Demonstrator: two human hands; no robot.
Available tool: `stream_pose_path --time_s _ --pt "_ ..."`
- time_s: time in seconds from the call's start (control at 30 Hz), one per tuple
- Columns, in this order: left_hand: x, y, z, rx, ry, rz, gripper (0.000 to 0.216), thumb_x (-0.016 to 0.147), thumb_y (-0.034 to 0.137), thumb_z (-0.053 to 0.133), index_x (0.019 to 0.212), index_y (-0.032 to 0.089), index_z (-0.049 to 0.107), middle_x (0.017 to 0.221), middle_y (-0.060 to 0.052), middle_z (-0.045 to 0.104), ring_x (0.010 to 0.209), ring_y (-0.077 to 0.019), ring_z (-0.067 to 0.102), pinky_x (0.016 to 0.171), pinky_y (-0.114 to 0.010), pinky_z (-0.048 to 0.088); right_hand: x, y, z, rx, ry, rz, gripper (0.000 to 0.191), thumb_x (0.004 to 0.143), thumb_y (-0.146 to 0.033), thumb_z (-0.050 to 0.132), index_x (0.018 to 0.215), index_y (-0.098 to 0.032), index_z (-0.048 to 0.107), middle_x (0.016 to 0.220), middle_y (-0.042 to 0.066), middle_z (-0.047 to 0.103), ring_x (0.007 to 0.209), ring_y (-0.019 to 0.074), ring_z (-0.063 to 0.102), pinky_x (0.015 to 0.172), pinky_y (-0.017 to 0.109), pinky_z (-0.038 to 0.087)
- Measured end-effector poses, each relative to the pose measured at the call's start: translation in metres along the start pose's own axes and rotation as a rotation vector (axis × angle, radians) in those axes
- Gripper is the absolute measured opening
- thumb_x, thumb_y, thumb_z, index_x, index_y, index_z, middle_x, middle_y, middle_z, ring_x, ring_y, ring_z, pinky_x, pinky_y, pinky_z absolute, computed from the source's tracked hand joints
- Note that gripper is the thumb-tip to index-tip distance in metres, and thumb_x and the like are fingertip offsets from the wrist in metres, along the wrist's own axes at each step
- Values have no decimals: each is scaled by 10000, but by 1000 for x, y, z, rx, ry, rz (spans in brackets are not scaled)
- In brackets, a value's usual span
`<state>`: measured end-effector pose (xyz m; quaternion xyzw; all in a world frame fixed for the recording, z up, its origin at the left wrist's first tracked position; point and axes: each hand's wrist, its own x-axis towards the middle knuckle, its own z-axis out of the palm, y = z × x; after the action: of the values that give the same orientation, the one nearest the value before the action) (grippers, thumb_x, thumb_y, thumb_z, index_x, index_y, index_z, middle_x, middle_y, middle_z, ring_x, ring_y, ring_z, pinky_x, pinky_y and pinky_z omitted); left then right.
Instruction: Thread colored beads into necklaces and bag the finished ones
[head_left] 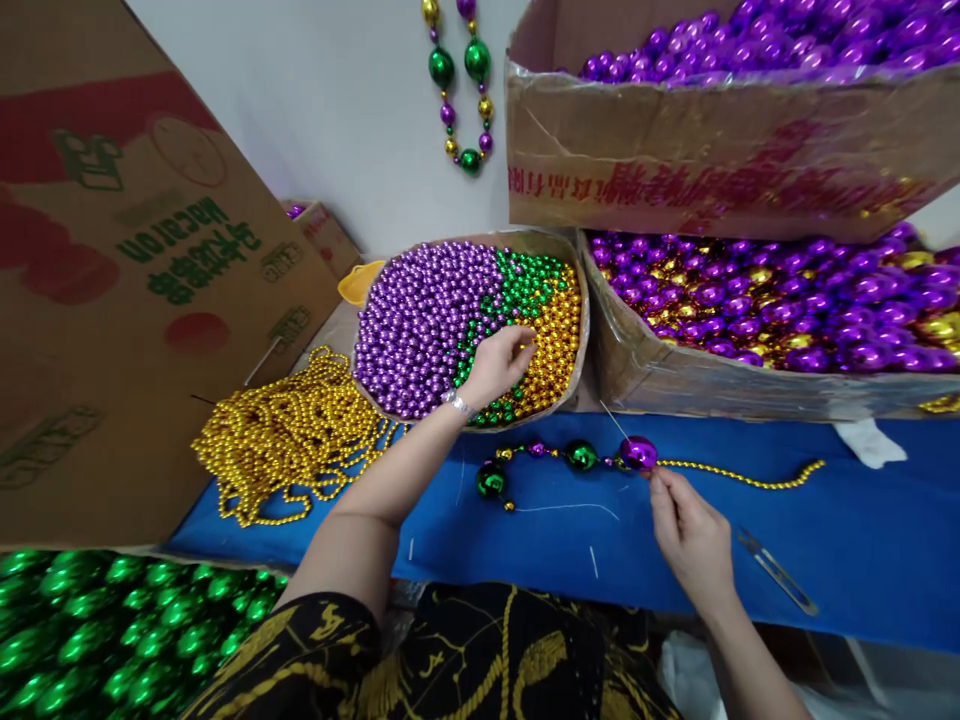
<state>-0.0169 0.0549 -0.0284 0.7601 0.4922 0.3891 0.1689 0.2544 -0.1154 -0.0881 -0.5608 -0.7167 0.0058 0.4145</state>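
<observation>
A blue cloth-covered table (pixel 862 540) spans the view. A big brown cardboard panel with red and green print (pixel 112 270) leans at its left. Two stacked cardboard boxes stand at its right: the upper box (pixel 712 150) is full of large purple beads, the lower box (pixel 750 395) of purple and gold oval beads. A mass of shiny green oval beads (pixel 97 630) fills the near left corner. At the back middle sits a round cardboard tray (pixel 581 330) of small purple, green and gold beads, with a heap of gold bead strings (pixel 285 430) just to its left. A finished bead necklace (pixel 459 90) hangs on the white wall. A half-strung strand of gold, purple and green beads (pixel 581 456) lies on the cloth in front of the tray. The left hand (pixel 499 365) reaches into the tray, fingertips bunched on the gold beads; whether they grip one cannot be told. The right hand (pixel 690 535) pinches the strand just below its large purple oval bead (pixel 639 452). Metal snips (pixel 776 572) lie near this hand, and a thin needle (pixel 613 421) sticks up beside the purple bead.
</observation>
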Motion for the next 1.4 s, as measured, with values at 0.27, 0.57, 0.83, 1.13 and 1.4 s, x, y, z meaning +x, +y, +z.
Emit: stream_pose_path --time_s 0.27,0.57,0.83,1.13,1.4 --pt "42 -32 3 538 -230 -6 238 903 253 560 1097 203 690 1079 -101 701 1032 -276 573 806 -356 462 -1 2 6 -29 32 -66 177 967 -242 502 1010 -176 660 901 66 754 747 174 731 726 260 589" --pt "9 13 11 -757 -208 -273 275 855 375 659 1019 154 660 899 -60 697 783 -138 650 725 -275 503 10 -10 9 -50 83 -103 183 958 -223 505 1026 -174 667 907 71 762 773 182 740 731 267 603" --pt "-28 61 21 -1324 -283 -561 334 735 384 799 929 141 677 834 -63 738 701 -122 691 668 -238 534 15 -16 7 -47 102 -100 170 948 -200 514 1014 -184 670 856 54 755 716 168 725 666 251 582" --pt "-29 69 27 -1238 -287 -483 311 747 371 794 925 141 684 837 -54 733 714 -115 693 656 -220 533 11 -9 6 -55 120 -107 162 944 -172 522 1039 -174 653 891 57 752 749 164 722 709 251 575" --pt "-2 104 21 -837 -339 4 297 820 305 715 1092 193 676 1063 -71 697 915 -141 646 785 -259 527 9 -6 -5 19 152 40 175 962 -204 484 999 -184 655 827 47 736 685 153 703 674 238 566"
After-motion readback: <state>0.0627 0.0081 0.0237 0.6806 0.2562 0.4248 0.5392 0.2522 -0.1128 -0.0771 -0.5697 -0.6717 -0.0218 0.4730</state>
